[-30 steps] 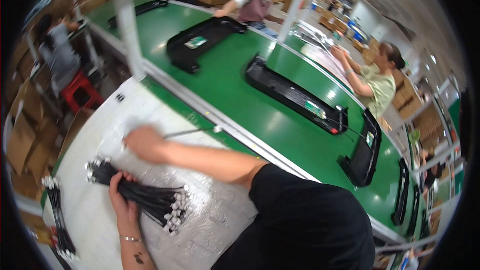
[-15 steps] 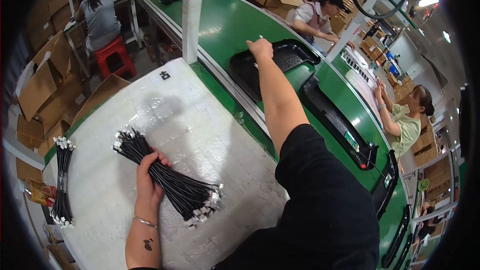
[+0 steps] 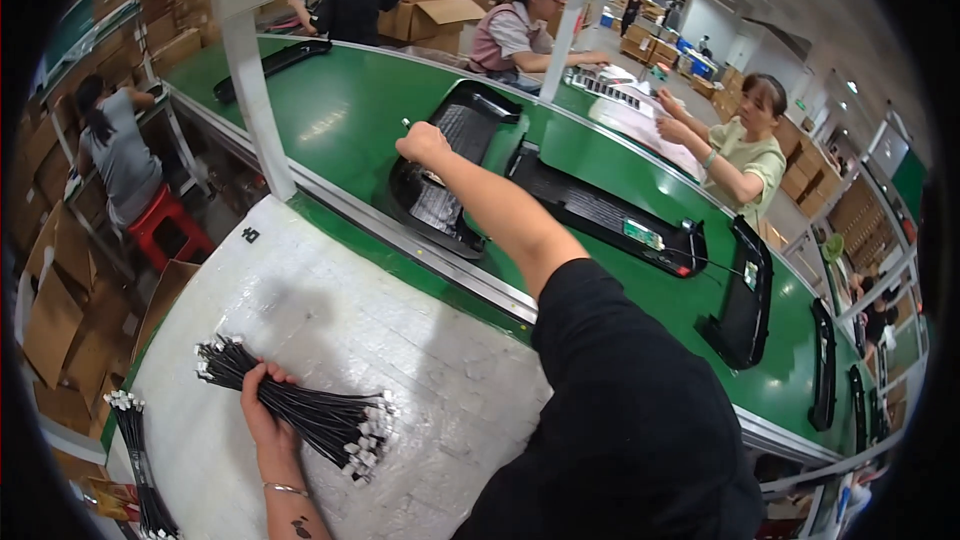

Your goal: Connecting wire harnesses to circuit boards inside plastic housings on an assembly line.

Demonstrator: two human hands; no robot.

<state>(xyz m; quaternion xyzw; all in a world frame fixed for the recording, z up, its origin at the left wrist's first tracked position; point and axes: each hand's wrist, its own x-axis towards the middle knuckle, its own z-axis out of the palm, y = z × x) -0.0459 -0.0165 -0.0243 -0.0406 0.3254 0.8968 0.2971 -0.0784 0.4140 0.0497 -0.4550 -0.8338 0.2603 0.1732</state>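
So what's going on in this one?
The person's left hand grips a bundle of black cables with white connectors over a white-covered table. The right hand, closed with a white-tipped piece poking out, is over a black plastic housing on the green-topped bench; contact is unclear. A second cable bundle lies at the table's left. Farther right, another housing holds a green circuit board.

factory assembly workshop — long green belt (image 3: 330, 110), black plastic housings (image 3: 575, 192), workers (image 3: 748, 162) alongside, cardboard boxes (image 3: 437, 26)
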